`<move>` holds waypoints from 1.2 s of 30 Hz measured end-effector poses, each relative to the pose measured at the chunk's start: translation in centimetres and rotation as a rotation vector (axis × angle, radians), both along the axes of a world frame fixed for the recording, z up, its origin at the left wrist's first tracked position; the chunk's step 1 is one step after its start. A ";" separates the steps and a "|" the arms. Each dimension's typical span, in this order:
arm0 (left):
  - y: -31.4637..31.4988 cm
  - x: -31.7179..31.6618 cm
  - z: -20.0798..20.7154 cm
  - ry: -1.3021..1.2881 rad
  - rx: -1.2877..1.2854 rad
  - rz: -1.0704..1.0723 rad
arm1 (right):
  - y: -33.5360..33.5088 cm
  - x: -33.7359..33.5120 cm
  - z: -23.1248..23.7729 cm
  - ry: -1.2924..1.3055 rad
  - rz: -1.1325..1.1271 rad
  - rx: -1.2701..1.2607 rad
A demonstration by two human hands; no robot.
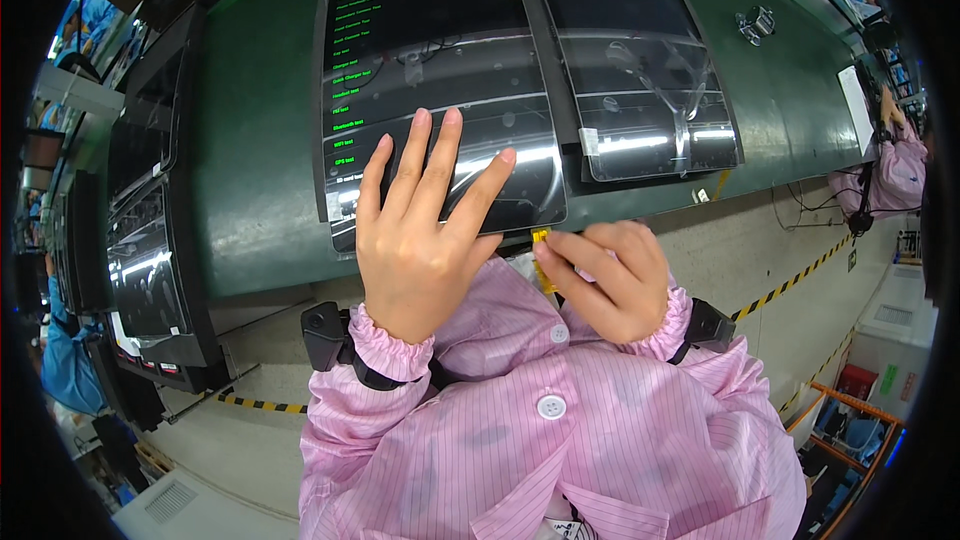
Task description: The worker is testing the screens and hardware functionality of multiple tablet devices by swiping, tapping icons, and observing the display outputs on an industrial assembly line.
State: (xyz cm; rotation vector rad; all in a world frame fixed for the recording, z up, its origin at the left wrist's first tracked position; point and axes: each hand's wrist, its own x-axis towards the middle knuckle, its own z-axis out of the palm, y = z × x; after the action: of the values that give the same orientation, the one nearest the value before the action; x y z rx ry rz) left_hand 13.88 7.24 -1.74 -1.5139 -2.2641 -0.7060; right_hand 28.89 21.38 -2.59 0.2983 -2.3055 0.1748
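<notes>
My left hand (420,230) lies with fingers spread over the lower part of a large black tablet (450,50). The tablet's screen is lit with a column of green text lines, and clear film covers it. My right hand (618,278) is closed, thumb and forefinger pinching a small yellow strip (542,238) at the tablet's near edge, right of the left hand. The fingers partly cover the strip, so I cannot tell whether its end sits inside the tablet.
A second film-covered tablet (640,70) lies to the right on the green table (260,120). A small metal object (756,24) is at the far right. More dark panels (145,250) stand in a rack at the left. Another person's pink sleeve (900,165) shows at the right edge.
</notes>
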 end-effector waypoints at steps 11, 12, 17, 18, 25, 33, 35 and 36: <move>-0.3 0.2 1.3 -0.152 -0.100 -0.158 | -1.0 1.0 -1.1 -0.172 -0.173 -0.804; -0.4 0.3 1.5 -0.159 -0.097 -0.150 | -0.8 1.1 -1.2 -0.240 -0.132 -0.953; 0.0 0.7 0.7 -0.139 -0.019 -0.102 | -0.3 0.2 -0.9 -0.294 -0.094 -0.979; 0.1 0.7 0.8 -0.139 -0.026 -0.102 | -0.2 0.1 -0.9 -0.287 -0.114 -0.970; 0.2 0.5 1.3 -0.131 -0.056 -0.122 | -0.2 0.0 -1.4 -0.281 -0.125 -0.928; 0.3 0.2 1.0 -0.111 -0.055 -0.144 | -0.3 -0.3 -1.4 -0.224 -0.124 -0.812; 0.2 0.2 1.0 -0.109 -0.066 -0.145 | -0.3 -0.2 -1.3 -0.229 -0.116 -0.845; 0.2 0.3 1.1 -0.105 -0.076 -0.140 | -0.3 -0.2 -1.2 -0.237 -0.105 -0.877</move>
State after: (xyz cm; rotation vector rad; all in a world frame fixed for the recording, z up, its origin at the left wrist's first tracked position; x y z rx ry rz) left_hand 14.18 7.45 -0.68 -1.7223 -2.3015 -0.7631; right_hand 28.69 21.06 -3.79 -0.3058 -2.2200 1.1661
